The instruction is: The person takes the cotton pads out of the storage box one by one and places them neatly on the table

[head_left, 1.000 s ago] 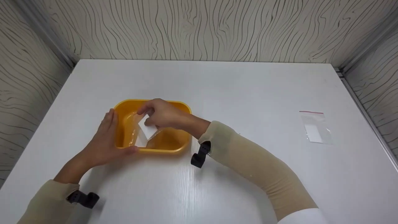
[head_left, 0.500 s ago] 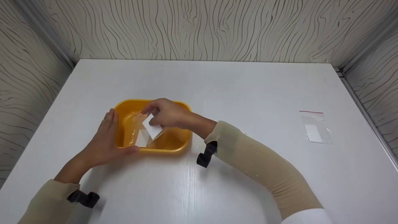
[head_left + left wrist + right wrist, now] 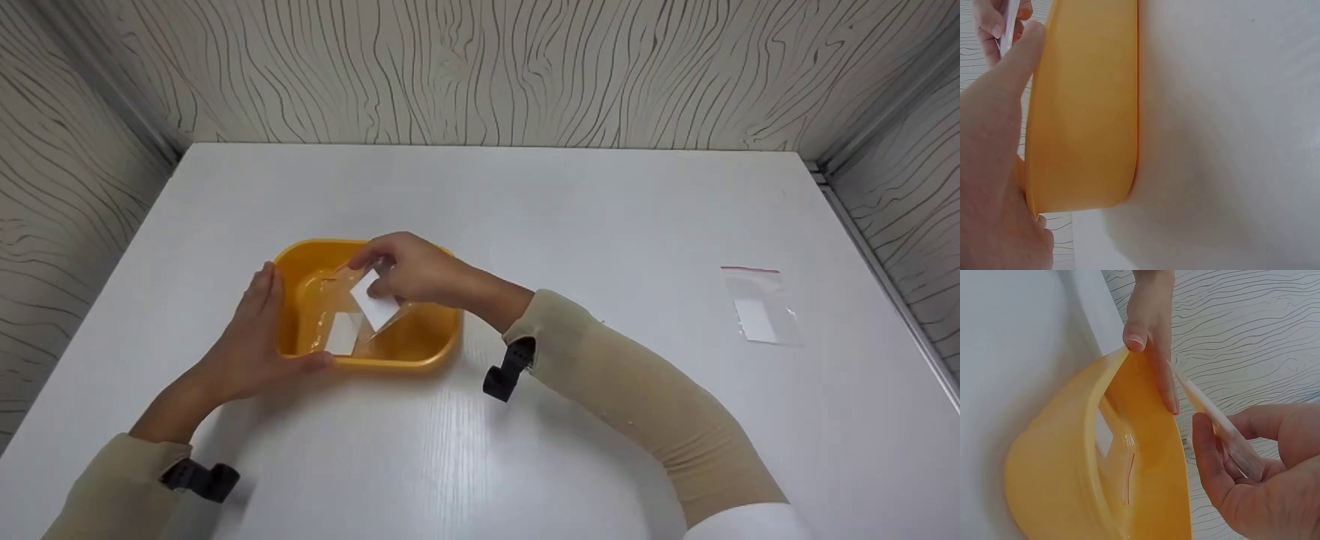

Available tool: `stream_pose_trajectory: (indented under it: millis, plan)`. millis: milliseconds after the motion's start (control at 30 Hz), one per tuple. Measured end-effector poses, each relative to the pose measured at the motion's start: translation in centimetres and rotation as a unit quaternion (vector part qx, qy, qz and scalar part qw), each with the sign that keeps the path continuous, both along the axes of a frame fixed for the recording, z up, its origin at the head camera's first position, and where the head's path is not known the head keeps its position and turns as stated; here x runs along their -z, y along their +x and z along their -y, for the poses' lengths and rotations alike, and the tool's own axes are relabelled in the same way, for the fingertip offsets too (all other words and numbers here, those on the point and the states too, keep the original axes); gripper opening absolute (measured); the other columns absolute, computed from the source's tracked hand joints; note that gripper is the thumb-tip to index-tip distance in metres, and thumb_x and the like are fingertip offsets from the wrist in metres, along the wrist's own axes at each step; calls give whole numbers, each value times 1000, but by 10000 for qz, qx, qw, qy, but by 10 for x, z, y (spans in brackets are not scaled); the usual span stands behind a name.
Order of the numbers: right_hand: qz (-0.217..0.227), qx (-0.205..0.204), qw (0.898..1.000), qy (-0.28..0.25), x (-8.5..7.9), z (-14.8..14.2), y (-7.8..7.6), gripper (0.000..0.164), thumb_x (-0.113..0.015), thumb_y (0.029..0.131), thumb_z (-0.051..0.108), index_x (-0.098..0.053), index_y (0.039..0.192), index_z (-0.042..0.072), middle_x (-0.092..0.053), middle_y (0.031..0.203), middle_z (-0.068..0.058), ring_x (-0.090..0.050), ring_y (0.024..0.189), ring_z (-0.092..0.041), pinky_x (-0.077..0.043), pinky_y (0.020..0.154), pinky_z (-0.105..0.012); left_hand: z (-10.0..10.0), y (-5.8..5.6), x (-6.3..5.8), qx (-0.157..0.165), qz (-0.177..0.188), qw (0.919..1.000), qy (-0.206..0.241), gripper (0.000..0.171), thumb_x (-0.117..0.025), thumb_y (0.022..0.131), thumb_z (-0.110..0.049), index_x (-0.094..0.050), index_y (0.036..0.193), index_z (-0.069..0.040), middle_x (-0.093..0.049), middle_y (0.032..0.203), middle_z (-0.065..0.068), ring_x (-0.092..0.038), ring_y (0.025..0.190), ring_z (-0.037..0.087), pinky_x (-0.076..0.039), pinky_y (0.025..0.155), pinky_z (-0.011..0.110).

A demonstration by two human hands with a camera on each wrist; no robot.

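Note:
A yellow plastic bin (image 3: pixel 397 365) stands on the white table. My left hand (image 3: pixel 251 337) rests on its left end, fingers straight along the side and thumb along the near rim. Over the bin, my right hand (image 3: pixel 424 274) pinches a clear zip-lock bag (image 3: pixel 375 301) with a white label, thumb on one face and fingers behind. In the right wrist view this bag (image 3: pixel 1213 413) is seen nearly edge-on, above the rim. Another zip-lock bag (image 3: pixel 343 334) with a white label lies inside the bin; its red seal line shows in the right wrist view.
To the right on the table lies one more clear zip-lock bag (image 3: pixel 757 315) with a red seal strip and a white label. Wood-patterned panels (image 3: pixel 480 75) border the table at the back and sides.
My right hand has moved a little to the right with the zip-lock bag, uncovering more of the bag in the bin. The left hand and the bin have stayed put.

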State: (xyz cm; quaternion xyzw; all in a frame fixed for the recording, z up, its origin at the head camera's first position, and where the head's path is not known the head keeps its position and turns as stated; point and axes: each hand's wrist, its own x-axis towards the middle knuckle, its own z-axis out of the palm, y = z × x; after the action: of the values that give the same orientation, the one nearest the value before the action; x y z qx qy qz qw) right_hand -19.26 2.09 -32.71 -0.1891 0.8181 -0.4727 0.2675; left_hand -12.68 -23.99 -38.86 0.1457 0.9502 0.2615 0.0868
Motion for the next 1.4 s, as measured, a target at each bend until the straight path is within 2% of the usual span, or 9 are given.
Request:
stream_pose_trajectory:
  millis: [300,600,867,1100,1400]
  plan:
    - [27,-13,9999,-153,1,-9,0,37,-65,92,-3,-70,126,11,-65,116,4,-56,101,-17,-57,80,-24,-1,0,0,-41,58,10000,-43,136,-75,80,-64,12,158,6,10,166,27,-3,151,51,-22,113,72]
    - [24,-43,9995,-326,3,-18,0,41,-65,90,-8,-67,129,6,-66,125,-3,-57,105,-18,-56,82,-24,-2,-1,-1,-84,85,9999,-28,136,-75,79,-64,12,158,5,9,167,27,-5,151,50,-23,113,72]
    - [28,-43,9987,-511,5,-26,1,42,-64,90,-7,-65,131,4,-64,124,-5,-55,99,-17,-53,73,-22,-1,-1,0,-67,108,9999,0,137,-77,79,-62,10,157,8,11,166,27,0,152,51,-20,114,73]
    - [-18,110,9990,-434,4,-30,0,43,-66,89,-6,-67,130,7,-64,125,-4,-55,107,-19,-55,80,-23,-1,-2,0,-47,78,9999,46,136,-77,79,-61,10,158,6,10,167,27,1,152,50,-19,113,74]
    - [-49,159,9992,-350,3,-37,1,41,-68,90,-4,-67,129,9,-63,127,-2,-55,111,-19,-56,84,-25,-1,-1,-1,-83,102,9999,42,136,-77,79,-61,10,158,6,10,167,27,1,152,49,-21,113,73]
